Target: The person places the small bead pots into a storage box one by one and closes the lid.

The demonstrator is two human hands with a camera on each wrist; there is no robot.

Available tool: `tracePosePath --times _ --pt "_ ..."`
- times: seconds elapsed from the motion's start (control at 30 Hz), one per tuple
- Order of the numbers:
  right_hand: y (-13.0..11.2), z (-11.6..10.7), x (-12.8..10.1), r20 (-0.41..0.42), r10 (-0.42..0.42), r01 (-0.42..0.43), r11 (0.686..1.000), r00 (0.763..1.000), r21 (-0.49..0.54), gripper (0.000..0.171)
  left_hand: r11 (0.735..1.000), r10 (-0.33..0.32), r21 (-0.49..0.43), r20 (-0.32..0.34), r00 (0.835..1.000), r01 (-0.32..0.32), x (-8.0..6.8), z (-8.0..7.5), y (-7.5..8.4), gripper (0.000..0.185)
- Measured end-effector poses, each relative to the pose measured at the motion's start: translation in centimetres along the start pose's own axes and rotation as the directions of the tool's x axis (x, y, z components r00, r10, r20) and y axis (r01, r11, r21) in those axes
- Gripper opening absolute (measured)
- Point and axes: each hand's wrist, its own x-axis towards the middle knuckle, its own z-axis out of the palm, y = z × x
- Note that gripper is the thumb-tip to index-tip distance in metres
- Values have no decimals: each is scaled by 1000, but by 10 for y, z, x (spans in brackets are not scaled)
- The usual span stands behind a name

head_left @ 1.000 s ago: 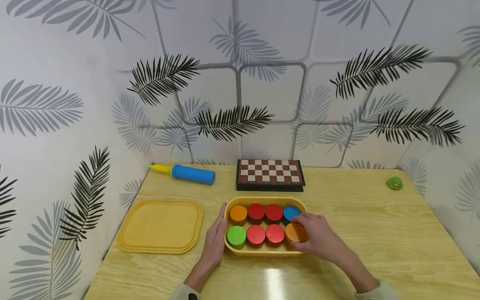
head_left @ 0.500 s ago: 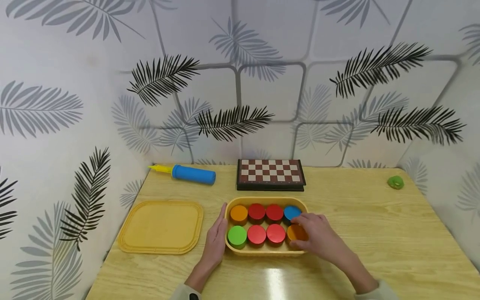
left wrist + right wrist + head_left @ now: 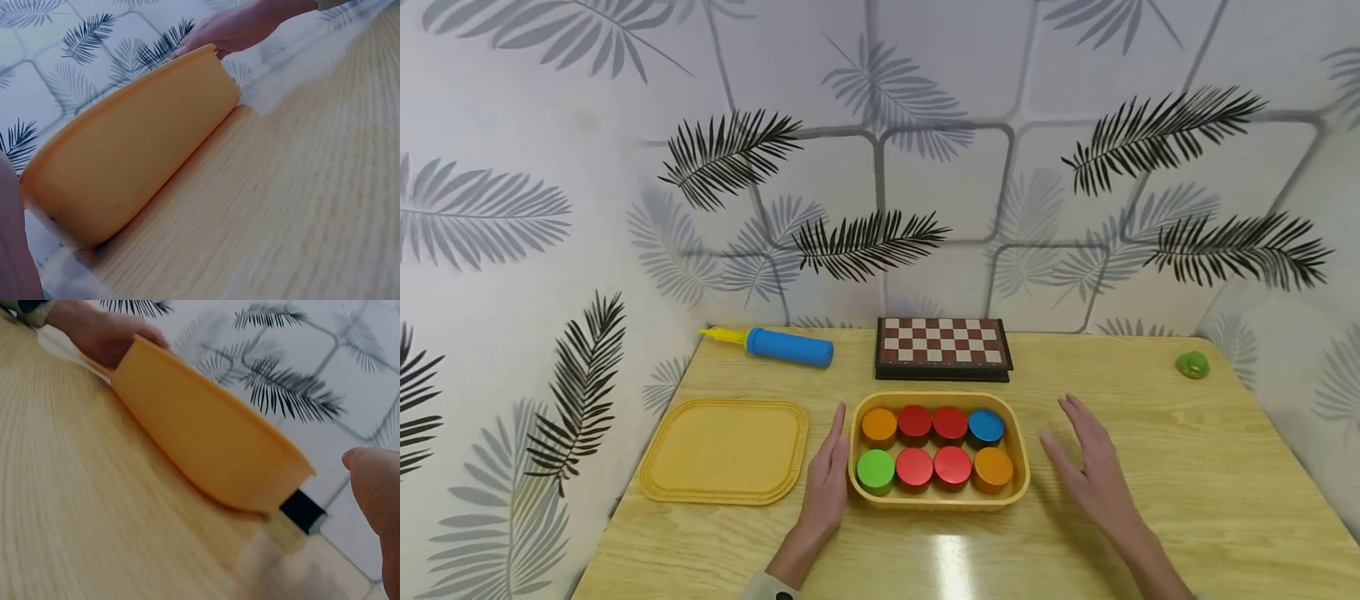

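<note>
A yellow rectangular container (image 3: pixel 940 503) with rounded corners stands on the table, holding two rows of round coloured tubs. The back row has an orange tub (image 3: pixel 878 427), two red ones and a blue tub (image 3: pixel 986 427). In front sit a green tub (image 3: pixel 876 472), two red tubs and another orange tub (image 3: pixel 993 469). My left hand (image 3: pixel 826 487) rests along the container's left end with fingers straight. My right hand (image 3: pixel 1097 475) is apart from the right end, fingers extended, thumb spread, holding nothing. The right wrist view shows its thumb (image 3: pixel 375 487) beside the container's side wall.
Left of the container lies a yellow lid (image 3: pixel 722 452). A blue hand pump (image 3: pixel 788 347) with a yellow nozzle is at the back left. Behind the container stands a chessboard case (image 3: pixel 942 346). A small green object (image 3: pixel 1192 364) lies at the far right, near the patterned wall.
My right hand has let go of the front orange tub, leaving it in the container, and has moved right, out past the rim. The left hand stays at the left end.
</note>
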Motion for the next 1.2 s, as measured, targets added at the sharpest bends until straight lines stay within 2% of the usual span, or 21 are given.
tracePosePath --times 0.1,0.2,0.27,0.4,0.5,0.63,0.7,0.77,0.87,0.93,1.0,1.07,1.13,1.2 --pt "13 -2 -6 -16 4 -5 1000 1000 -30 67 999 19 44 -16 1000 -18 -3 -8 4 53" --pt "21 -5 -9 -37 3 -5 998 999 -57 68 989 27 144 -13 1000 -25 -5 -16 8 55" --pt "22 -7 -11 -52 2 -5 997 999 -74 68 968 39 249 -5 999 -36 -6 -22 10 55" --pt "16 -6 -14 -103 -28 17 994 994 -107 68 903 59 425 11 998 -58 -7 -38 12 57" --pt "3 1 -18 -149 -83 66 991 985 -112 68 874 50 484 -7 999 -40 -7 -56 10 59" --pt "-22 18 -23 -173 -179 164 981 968 -100 70 852 22 524 -81 996 24 -7 -90 -1 60" --pt "-37 29 -23 -177 -259 247 965 950 -89 68 845 -5 530 -120 993 68 -6 -110 -8 61" --pt "-56 42 -23 -183 -348 343 938 920 -60 69 842 -30 529 -151 988 106 -6 -132 -15 62" --pt "-86 63 -24 -167 -488 497 868 857 13 73 846 -66 511 -188 980 155 -6 -164 -24 65" --pt "-107 78 -27 -124 -537 548 833 834 82 72 856 -80 487 -210 975 175 -9 -182 -31 66" --pt "-124 93 -31 -60 -572 574 804 818 154 71 873 -94 449 -231 969 191 -12 -198 -37 67" --pt "-138 108 -36 14 -593 578 790 805 206 71 888 -117 407 -249 962 213 -16 -212 -42 67" --pt "-151 125 -41 99 -611 573 779 785 255 72 898 -149 368 -264 953 242 -21 -223 -46 67" --pt "-161 143 -46 202 -620 555 777 758 299 75 896 -192 339 -285 939 286 -26 -232 -49 66"
